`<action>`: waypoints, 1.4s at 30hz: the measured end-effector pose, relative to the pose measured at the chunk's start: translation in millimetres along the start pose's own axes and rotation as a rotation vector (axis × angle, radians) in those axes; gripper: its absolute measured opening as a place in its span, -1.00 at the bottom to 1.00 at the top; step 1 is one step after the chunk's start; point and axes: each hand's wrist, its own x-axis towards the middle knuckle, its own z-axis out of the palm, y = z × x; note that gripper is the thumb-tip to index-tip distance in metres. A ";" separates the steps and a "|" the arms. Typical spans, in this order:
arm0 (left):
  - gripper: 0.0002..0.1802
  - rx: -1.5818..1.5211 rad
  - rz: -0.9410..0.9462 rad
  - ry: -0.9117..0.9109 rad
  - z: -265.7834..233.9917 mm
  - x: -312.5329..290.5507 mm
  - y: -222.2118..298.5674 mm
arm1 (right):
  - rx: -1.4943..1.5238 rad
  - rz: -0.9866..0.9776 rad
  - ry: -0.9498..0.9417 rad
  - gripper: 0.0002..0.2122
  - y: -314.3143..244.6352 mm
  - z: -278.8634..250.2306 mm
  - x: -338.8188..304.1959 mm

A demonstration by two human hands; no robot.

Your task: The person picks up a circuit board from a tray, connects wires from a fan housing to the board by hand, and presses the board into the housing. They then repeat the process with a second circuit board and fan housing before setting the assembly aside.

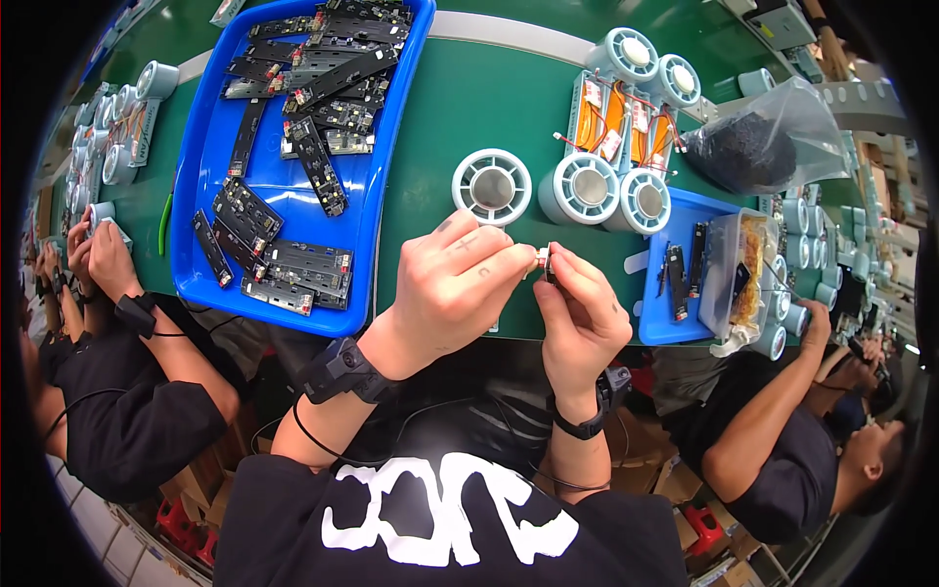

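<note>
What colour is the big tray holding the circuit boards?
Bright blue: the big tray shows best in the head view.

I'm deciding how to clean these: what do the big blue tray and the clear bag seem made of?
Big blue tray: likely moulded plastic, glossy; light glints off its floor. Clear bag: probably thin plastic film, shiny, creased, dark contents showing through.

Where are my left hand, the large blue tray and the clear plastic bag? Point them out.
Left hand [445, 292]: head view, back of the hand.
Large blue tray [274, 178]: head view, bare floor between boards.
Clear plastic bag [751, 145]: head view, dark-filled middle.
</note>
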 end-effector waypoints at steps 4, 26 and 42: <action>-0.79 -0.056 -0.030 -0.038 -2.4 0.8 -1.2 | 0.059 0.002 -0.166 -0.69 2.6 -16.6 8.5; -0.65 -0.155 -0.044 0.003 -9.3 3.9 -0.1 | 0.320 0.310 -0.323 -0.75 -4.5 -32.3 35.4; -0.65 0.047 -0.134 0.001 -6.2 -10.4 14.0 | 0.473 0.366 -0.022 -0.70 -9.0 -6.0 10.1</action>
